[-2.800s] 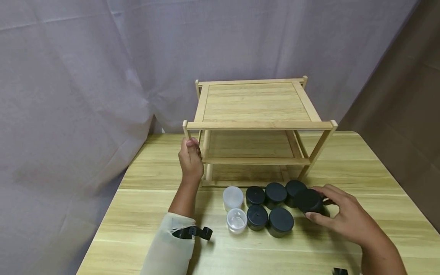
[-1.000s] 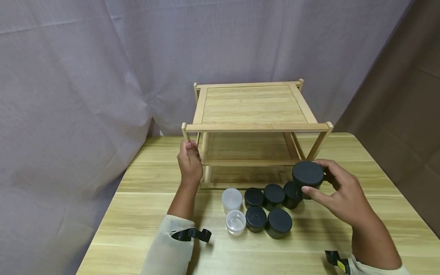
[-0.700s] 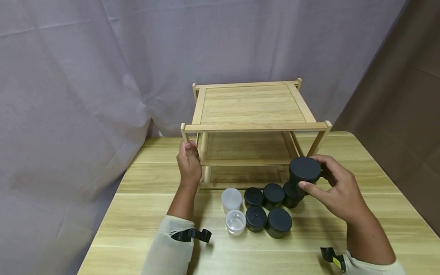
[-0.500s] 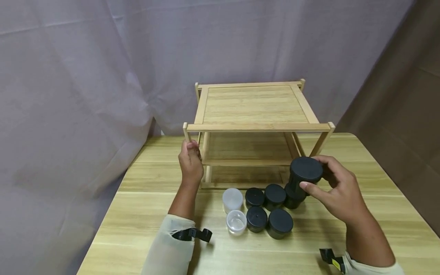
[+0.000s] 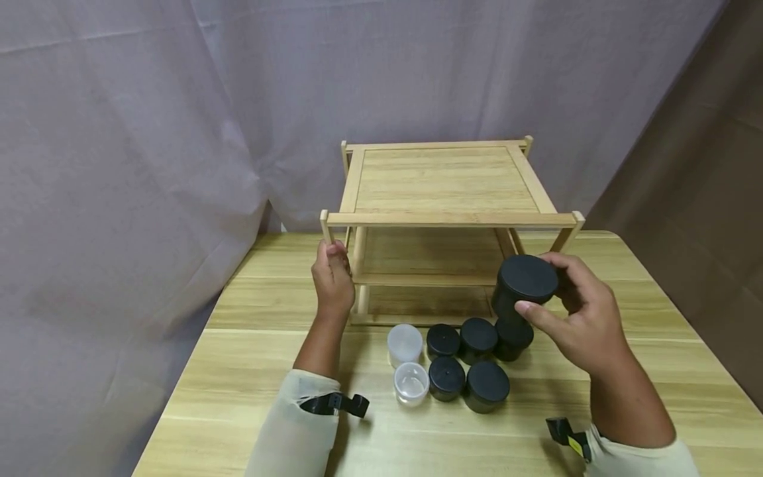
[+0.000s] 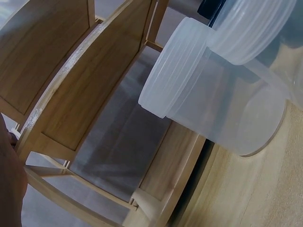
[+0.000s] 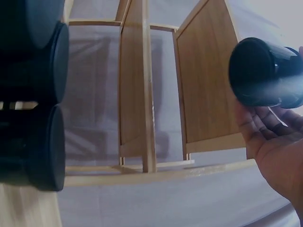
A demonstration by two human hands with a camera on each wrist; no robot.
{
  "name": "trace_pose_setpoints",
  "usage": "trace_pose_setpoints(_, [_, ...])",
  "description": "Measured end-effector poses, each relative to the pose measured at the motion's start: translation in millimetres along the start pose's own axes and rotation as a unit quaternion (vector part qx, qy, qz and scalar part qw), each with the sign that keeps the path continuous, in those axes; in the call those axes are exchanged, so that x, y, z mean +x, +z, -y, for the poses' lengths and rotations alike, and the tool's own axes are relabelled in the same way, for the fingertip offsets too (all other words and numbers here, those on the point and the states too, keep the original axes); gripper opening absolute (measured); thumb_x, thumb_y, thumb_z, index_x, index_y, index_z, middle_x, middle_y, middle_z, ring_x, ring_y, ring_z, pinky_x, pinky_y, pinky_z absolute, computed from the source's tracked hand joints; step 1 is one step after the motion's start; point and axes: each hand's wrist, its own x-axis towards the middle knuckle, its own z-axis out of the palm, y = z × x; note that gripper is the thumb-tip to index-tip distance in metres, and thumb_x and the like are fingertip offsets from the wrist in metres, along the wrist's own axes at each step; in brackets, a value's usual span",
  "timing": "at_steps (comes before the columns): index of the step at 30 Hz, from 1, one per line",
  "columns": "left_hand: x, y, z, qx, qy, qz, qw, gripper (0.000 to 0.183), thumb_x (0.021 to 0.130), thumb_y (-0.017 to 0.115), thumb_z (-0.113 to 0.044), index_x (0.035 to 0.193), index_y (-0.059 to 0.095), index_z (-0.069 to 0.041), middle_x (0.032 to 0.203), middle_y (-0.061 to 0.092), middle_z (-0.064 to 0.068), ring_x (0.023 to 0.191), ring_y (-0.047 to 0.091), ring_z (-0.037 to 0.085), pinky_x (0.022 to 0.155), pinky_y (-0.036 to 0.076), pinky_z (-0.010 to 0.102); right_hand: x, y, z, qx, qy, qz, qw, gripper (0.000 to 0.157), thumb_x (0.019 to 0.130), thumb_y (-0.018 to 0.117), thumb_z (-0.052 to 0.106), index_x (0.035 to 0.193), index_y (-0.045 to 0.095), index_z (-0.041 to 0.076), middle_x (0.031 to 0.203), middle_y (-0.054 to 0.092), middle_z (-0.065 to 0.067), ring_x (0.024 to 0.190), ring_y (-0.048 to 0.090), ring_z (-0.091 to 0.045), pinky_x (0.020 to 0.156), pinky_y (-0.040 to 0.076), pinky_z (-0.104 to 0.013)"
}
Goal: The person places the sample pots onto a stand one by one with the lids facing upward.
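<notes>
My left hand point(image 5: 332, 283) grips the front left post of a three-tier bamboo shelf point(image 5: 447, 179). In my right hand point(image 5: 581, 318) is a black lidded jar point(image 5: 526, 281), pinched between thumb and fingers and raised off the table near the shelf's front right post. The right wrist view also has this jar point(image 7: 255, 73) in the fingers. On the table before the shelf stand two rows of jars: a frosted jar point(image 5: 405, 343) and a clear jar point(image 5: 411, 383) at the left, with several black jars point(image 5: 487, 384) to their right.
The wooden table point(image 5: 238, 397) extends around the shelf, its right edge slanting toward me. A grey cloth point(image 5: 149, 132) hangs behind and to the left, and a brown one point(image 5: 703, 199) on the right. Black straps point(image 5: 334, 404) sit at my wrists.
My right hand has lifted the black jar from beside the others, up and slightly left toward the shelf. The left hand keeps its grip on the post.
</notes>
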Motion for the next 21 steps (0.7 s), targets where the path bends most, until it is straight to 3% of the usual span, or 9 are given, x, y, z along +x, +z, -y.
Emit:
trace_pose_setpoints(8, [-0.7,-0.3,0.9,0.001,-0.001,0.003,1.0,0.095,0.105,0.025,-0.077,0.097,0.05,0.014,0.067,0.042,-0.003,0.054,0.039,0.005,0.047,0.035,0.019,15,6.8,5,0.068,-0.042,-0.027,0.996,0.051,0.08,0.077,-0.017,0.127,0.059,-0.023,0.116,0.074,0.002,0.104,0.072,-0.008,0.094,0.058,-0.012])
trace_pose_setpoints(21, [-0.5,-1.6,-0.7,-0.01,-0.012,0.004,0.9999,0.095,0.104,0.026,-0.078,0.098,0.051,0.013,0.068,0.043,0.005,0.055,0.039,0.005,0.048,0.036,0.019,37,22.7,21,0.07,-0.049,-0.011,0.996,0.052,0.079,0.077,-0.015,0.129,0.061,-0.021,0.119,0.074,0.001,0.106,0.072,-0.01,0.094,0.058,-0.013])
